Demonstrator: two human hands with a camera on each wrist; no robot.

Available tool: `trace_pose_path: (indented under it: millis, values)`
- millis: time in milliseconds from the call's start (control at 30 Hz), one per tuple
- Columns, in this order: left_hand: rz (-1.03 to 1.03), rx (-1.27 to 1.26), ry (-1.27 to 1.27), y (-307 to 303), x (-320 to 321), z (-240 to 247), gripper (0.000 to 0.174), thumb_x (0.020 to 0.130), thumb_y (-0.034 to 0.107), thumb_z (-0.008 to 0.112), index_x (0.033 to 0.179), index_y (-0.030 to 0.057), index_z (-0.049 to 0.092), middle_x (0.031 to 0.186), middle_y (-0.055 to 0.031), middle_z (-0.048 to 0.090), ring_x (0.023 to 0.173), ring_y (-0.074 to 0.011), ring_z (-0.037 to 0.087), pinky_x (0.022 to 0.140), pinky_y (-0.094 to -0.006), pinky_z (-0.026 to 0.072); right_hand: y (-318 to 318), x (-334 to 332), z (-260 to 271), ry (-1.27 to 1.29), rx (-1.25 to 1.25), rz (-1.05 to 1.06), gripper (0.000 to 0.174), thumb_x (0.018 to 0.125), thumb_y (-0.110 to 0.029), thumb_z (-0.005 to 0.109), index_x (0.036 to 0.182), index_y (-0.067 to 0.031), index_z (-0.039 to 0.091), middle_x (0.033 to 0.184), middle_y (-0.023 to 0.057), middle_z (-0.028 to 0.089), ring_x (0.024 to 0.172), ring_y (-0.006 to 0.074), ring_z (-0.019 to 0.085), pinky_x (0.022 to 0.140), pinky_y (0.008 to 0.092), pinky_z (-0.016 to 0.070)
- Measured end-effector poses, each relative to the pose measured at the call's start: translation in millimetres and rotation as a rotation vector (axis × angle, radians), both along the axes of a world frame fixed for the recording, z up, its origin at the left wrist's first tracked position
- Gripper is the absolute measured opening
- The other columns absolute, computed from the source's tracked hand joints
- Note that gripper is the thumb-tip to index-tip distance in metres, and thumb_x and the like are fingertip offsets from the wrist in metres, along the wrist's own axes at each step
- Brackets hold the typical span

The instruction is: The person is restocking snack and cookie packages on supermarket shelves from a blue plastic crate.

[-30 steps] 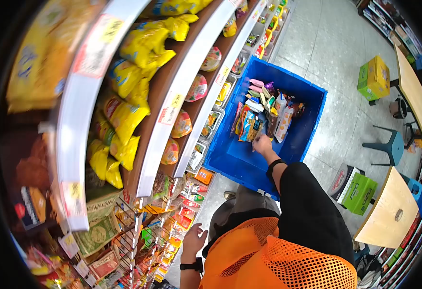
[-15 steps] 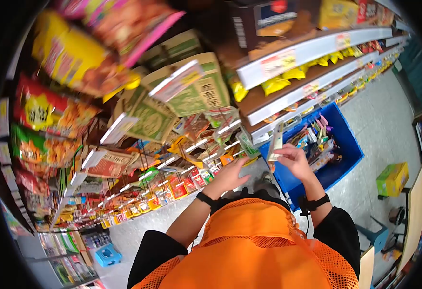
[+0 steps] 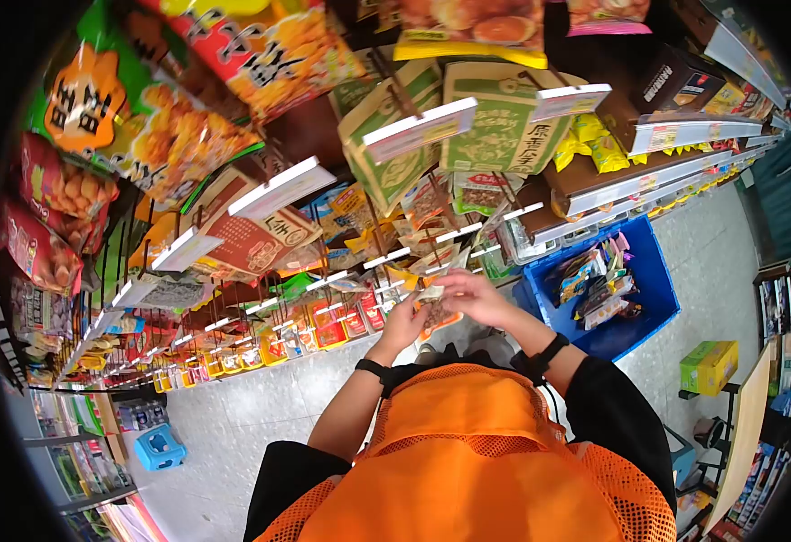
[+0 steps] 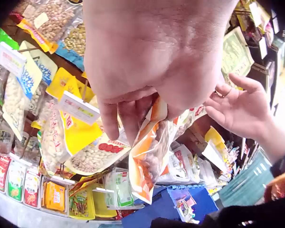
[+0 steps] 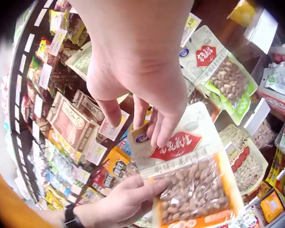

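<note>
A flat bag of nuts with a white top, red label and orange edges is held in front of the body. My left hand grips it by its side, the thumb lying on the clear window in the right wrist view. The right hand is at the bag's top corner with its fingers relaxed. In the left wrist view the right hand shows its palm, fingers spread; whether it touches the bag is unclear.
Hooks with hanging snack bags and price tags run across the front. A blue bin holding several packets stands at the right by the shelf. A blue stool is at the lower left.
The right hand has left the blue bin and come over beside the left hand, bringing a packet. The left hand has risen from the side and now grips the bag. The view has turned left.
</note>
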State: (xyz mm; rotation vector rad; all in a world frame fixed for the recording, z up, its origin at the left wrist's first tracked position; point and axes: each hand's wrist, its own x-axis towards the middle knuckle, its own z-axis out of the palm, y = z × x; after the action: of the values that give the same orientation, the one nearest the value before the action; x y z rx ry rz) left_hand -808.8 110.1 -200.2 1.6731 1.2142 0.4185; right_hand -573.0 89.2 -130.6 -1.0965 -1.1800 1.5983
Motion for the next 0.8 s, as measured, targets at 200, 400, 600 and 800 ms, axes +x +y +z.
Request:
trace_pose_path:
  millis: [200,400,600,800]
  values:
    - [-0.009,-0.225,-0.217,5.3,-17.7,-24.9,0.037,0.102,0.024,0.063,0.129,-0.0012,0.061,0.113,-0.0125,0.073,0.103,-0.0218,0.067,0.092,-0.0378,0.0514,37.4,20.7,-13.8,-0.620,0.273,-0.400,0.050,0.084,-0.008,0.075,0.131,-0.0024,0.059,0.120,0.0145,0.061,0.103,0.0256,0.064,0.088,0.0363,0.0540]
    - [-0.089,-0.181,-0.387,30.5,15.4,1.3,0.032,0.104,0.015,0.060,0.132,-0.0014,0.060,0.123,-0.0066,0.070,0.111,-0.0160,0.062,0.099,-0.0337,0.0481,15.3,34.2,13.4,-1.032,0.614,-0.462,0.061,0.080,-0.010,0.071,0.136,0.0020,0.049,0.126,0.0262,0.055,0.117,0.0468,0.054,0.098,0.0509,0.0460]
    - [-0.078,-0.102,-0.404,50.9,58.6,-4.3,0.036,0.102,0.020,0.063,0.132,0.0001,0.059,0.120,-0.0150,0.072,0.108,-0.0250,0.068,0.096,-0.0377,0.0506,-4.0,39.2,26.3,-1.217,0.705,-0.423,0.064,0.084,-0.027,0.074,0.136,0.0030,0.050,0.132,0.0261,0.054,0.125,0.0481,0.050,0.111,0.0567,0.0366]
    - [-0.071,0.102,-0.363,59.9,72.4,13.1,0.034,0.099,0.022,0.066,0.126,0.0011,0.062,0.115,-0.0201,0.073,0.107,-0.0349,0.069,0.093,-0.0421,0.0517,13.7,24.2,44.1,-1.344,0.700,-0.295,0.070,0.091,-0.042,0.070,0.144,-0.0009,0.050,0.158,0.0237,0.039,0.145,0.0443,0.036,0.124,0.0574,0.0205]
